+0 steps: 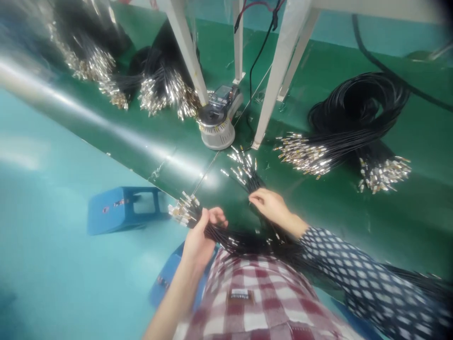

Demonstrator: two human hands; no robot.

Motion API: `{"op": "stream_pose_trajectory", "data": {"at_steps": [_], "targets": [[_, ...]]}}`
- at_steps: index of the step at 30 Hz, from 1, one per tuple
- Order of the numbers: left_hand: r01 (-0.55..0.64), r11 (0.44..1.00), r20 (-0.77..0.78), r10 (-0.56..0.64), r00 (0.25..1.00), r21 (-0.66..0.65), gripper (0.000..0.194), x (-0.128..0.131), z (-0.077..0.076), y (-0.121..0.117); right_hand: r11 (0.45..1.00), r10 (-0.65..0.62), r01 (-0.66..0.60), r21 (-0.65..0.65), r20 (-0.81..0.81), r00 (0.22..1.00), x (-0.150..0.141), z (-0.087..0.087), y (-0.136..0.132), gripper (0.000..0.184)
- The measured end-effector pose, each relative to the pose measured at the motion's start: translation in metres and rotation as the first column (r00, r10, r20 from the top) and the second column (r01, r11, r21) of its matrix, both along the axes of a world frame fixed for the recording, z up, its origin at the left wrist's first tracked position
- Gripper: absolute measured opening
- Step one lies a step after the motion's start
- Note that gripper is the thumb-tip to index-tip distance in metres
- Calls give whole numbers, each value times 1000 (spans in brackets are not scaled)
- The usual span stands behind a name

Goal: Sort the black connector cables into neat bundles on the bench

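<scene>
My left hand [200, 238] is wrapped round a bundle of black cables [184, 210] near their silvery connector ends, which stick out to the left. Toward the middle of the green table, my right hand [271, 205] has its thumb and fingers pinched together at a second, looser bunch of black cables [246, 170]. Whether a single cable sits in that pinch is too small to see. Both bunches run back across the table's near edge, in front of the checked apron [269, 283].
Coiled cable bundles [361, 108] lie at the right, and more cable bundles [163, 89] at the far left. A grey-white round machine [217, 125] stands beside white rack legs [271, 75]. Blue stools [109, 210] are on the floor below the green table [123, 151].
</scene>
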State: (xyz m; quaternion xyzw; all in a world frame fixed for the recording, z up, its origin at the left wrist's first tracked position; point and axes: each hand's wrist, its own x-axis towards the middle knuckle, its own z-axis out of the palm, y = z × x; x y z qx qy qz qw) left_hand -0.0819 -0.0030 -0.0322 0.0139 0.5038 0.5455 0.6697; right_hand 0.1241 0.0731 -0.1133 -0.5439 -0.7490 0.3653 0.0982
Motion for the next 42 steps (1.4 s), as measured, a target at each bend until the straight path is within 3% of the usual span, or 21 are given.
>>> {"op": "stream_pose_trajectory", "data": {"at_steps": [4, 7, 10, 13, 18, 22, 33, 37, 40, 42], "targets": [[32, 999, 62, -35, 997, 44, 39, 2, 1, 3, 998, -65, 67, -21, 92, 994, -58, -28, 42, 11], [-16, 999, 56, 14, 998, 36, 35, 4, -5, 6, 996, -74, 77, -43, 68, 995, -65, -31, 46, 10], [-32, 999, -17, 32, 999, 10, 14, 6, -8, 11, 995, -34, 31, -90, -29, 999, -44, -10, 25, 11], [13, 1000, -77, -12, 997, 11, 23, 12, -4, 18, 985, -10, -22, -172, -187, 982, -17, 23, -9, 15], [97, 993, -137, -87, 987, 73, 24, 25, 12, 28, 953, -194, 61, -298, -439, 877, 2, 60, -53, 15], [135, 987, -177, -119, 977, 85, 16, 32, 18, 30, 954, -239, 113, -278, -472, 848, -3, 67, -68, 12], [236, 971, -199, -224, 954, 39, 17, 35, 26, 26, 961, -277, 234, -148, -504, 818, -13, 79, -78, 6], [142, 987, -160, -129, 979, 70, 21, 36, 29, 26, 955, -296, 254, -152, -492, 818, -10, 78, -85, 7], [122, 990, -173, -108, 979, 75, 22, 38, 29, 25, 969, -249, 217, -121, -433, 866, -8, 84, -81, 11], [135, 989, -192, -121, 974, 66, 22, 39, 29, 25, 979, -198, 202, -25, -345, 917, -12, 91, -72, 15]]}}
